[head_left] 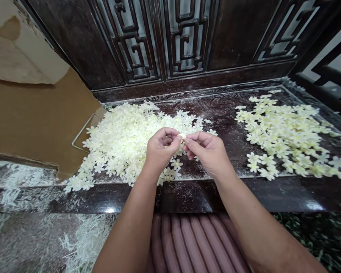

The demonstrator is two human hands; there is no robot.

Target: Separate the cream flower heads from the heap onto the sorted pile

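My left hand (164,146) and my right hand (206,149) meet above the dark wooden bench, thumbs and forefingers pinched on one small pale flower (182,136) between them. Beneath and to the left spreads a large heap of white and pale yellow flowers (125,136), partly hidden by my left hand. A second, looser pile of similar flowers (287,132) lies on the right of the bench. The remaining fingers of both hands are curled.
Brown cardboard (39,117) leans at the left, with a bent metal wire (83,131) beside the heap. The bench's carved back (230,34) rises behind. White shreds (25,176) cover the bench's left end and the floor. Green material (324,231) lies low at right.
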